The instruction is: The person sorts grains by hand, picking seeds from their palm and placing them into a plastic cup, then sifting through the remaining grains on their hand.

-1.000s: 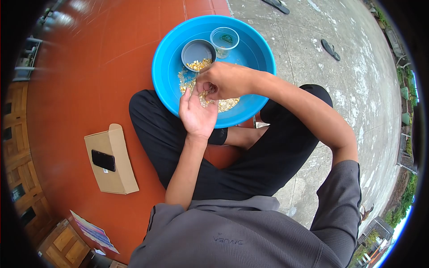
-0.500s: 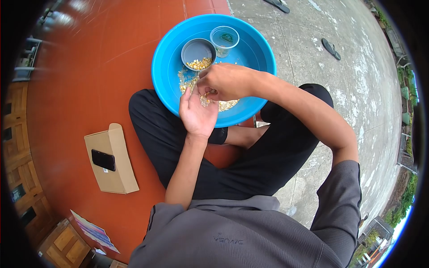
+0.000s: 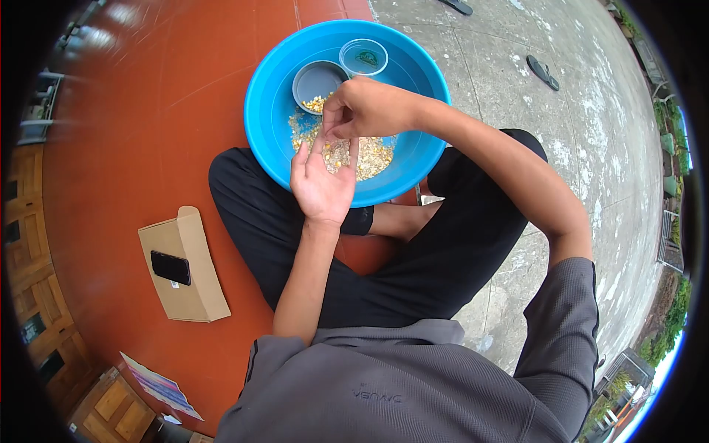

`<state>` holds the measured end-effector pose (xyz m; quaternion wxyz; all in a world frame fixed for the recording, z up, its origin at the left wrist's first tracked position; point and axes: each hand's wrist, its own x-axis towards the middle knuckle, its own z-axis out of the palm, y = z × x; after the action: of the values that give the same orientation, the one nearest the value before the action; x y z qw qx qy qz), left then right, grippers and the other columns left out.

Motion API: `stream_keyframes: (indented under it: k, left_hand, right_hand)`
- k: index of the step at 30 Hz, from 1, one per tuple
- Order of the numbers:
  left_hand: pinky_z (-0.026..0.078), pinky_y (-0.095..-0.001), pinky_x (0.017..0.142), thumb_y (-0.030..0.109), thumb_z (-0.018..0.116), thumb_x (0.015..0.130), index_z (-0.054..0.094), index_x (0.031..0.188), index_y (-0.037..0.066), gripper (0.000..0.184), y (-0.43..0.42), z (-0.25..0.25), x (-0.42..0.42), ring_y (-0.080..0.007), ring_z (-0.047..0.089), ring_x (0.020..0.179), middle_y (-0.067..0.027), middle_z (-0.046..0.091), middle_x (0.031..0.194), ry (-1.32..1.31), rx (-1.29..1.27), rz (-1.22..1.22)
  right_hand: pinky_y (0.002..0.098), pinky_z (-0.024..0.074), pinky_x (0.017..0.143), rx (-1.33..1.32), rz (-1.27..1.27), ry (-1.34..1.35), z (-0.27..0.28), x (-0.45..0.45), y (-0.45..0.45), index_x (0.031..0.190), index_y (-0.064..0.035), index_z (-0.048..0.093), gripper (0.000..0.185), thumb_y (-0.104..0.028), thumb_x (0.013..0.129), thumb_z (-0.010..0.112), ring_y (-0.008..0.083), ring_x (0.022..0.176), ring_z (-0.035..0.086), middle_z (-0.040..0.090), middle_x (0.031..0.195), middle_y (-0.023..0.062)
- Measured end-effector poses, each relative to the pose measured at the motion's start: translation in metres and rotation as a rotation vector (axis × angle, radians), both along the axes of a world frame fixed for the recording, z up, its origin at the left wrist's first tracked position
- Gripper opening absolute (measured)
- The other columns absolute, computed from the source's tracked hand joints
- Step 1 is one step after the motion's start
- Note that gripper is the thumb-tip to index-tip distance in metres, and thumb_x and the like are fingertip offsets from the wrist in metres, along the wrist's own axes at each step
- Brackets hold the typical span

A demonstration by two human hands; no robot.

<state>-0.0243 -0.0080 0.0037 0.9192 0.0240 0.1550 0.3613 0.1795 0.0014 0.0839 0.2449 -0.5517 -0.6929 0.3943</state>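
Observation:
A wide blue basin (image 3: 260, 148) sits in front of my crossed legs. Loose yellow corn kernels and pale bits (image 3: 374, 156) lie spread over its bottom. Inside it, a small grey bowl (image 3: 316, 77) holds some yellow kernels, and a clear plastic cup (image 3: 363, 59) stands beside that bowl. My left hand (image 3: 323, 188) is palm up over the basin's near rim, open, with fingers stretched out. Just above its fingertips, my right hand (image 3: 363, 108) is closed in a pinch, palm down. Whatever the pinch holds is hidden or too small to make out.
On the red floor to the left lies a cardboard box (image 3: 198, 292) with a black phone (image 3: 170, 268) on top. A printed sheet (image 3: 161, 386) is at lower left. Sandals (image 3: 543, 72) lie on the grey concrete to the right.
My right hand has risen slightly and moved forward, off the left palm toward its fingertips. More of the loose kernels in the basin now shows. The view has shifted a little.

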Motion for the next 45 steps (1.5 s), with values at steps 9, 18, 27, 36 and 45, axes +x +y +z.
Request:
stream_keyframes:
  k: [9, 18, 27, 36, 45]
  left_hand:
    - [0.026, -0.0491, 0.141, 0.032, 0.054, 0.113, 0.021, 0.173, -0.009, 0.08, 0.003, 0.003, 0.002, -0.0371, 0.025, 0.17, -0.0263, 0.028, 0.18, -0.168, 0.033, -0.016]
    - [0.027, -0.0483, 0.141, 0.033, 0.051, 0.114, 0.024, 0.172, -0.01, 0.077, 0.002, 0.005, 0.003, -0.0362, 0.026, 0.17, -0.0267, 0.03, 0.18, -0.143, 0.05, -0.013]
    - [0.034, -0.0496, 0.135, 0.037, 0.061, 0.112, 0.042, 0.159, -0.006, 0.067, 0.002, -0.01, -0.002, -0.0293, 0.046, 0.153, -0.0176, 0.051, 0.157, -0.039, -0.028, 0.008]
    - [0.037, -0.0472, 0.13, 0.041, 0.06, 0.112, 0.044, 0.158, -0.001, 0.065, 0.0, -0.007, 0.0, -0.0235, 0.049, 0.146, -0.0127, 0.054, 0.15, 0.038, 0.011, 0.006]
    - [0.037, -0.0471, 0.131, 0.04, 0.059, 0.113, 0.041, 0.163, -0.001, 0.067, 0.001, -0.01, -0.002, -0.0255, 0.047, 0.151, -0.0134, 0.053, 0.155, 0.025, 0.033, -0.035]
  right_hand:
    - [0.0307, 0.0643, 0.076, 0.011, -0.384, -0.001, 0.0, 0.009, 0.019, 0.104, 0.0006, 0.084, 0.014, -0.013, 0.1, 0.082, 0.0147, 0.08, 0.08, 0.084, 0.093, 0.0092]
    - [0.031, 0.0634, 0.079, 0.141, -0.469, -0.002, -0.001, 0.021, 0.027, 0.115, -0.0004, 0.086, 0.019, -0.014, 0.105, 0.078, 0.0131, 0.085, 0.079, 0.085, 0.093, 0.0081]
    - [0.0442, 0.0589, 0.077, 0.17, 0.111, -0.126, -0.008, -0.004, -0.004, 0.107, -0.0049, 0.084, 0.014, -0.008, 0.093, 0.08, 0.0288, 0.088, 0.075, 0.077, 0.095, 0.0096]
    - [0.051, 0.0589, 0.077, 0.326, 0.206, -0.411, -0.007, -0.014, -0.009, 0.103, -0.0047, 0.079, 0.012, -0.013, 0.094, 0.079, 0.0346, 0.093, 0.075, 0.072, 0.102, 0.0085]
    - [0.0504, 0.0578, 0.073, 0.257, 0.231, -0.408, -0.008, -0.018, -0.006, 0.095, -0.0015, 0.073, 0.015, -0.015, 0.092, 0.077, 0.035, 0.089, 0.074, 0.071, 0.095, 0.0107]
